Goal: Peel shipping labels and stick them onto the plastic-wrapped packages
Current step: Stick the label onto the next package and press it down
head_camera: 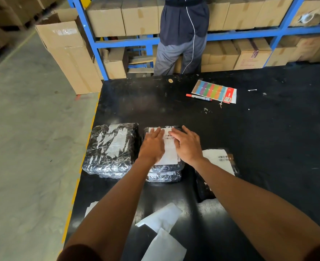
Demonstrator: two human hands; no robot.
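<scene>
Even, soft light; glare on the plastic wrap [111, 147] left of centre; shelves [230, 32] bowed and blurred along the top.

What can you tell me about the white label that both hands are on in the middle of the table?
The shipping label is a white paper rectangle with small barcodes printed near its far end. It lies flat on top of the middle package, a dark bundle in shiny clear plastic that seems to sit on another like it. The left hand and right hand press on it with straight fingers, covering its side edges. Its near edge looks stuck down; the rest of the print is too blurred to read.
</scene>
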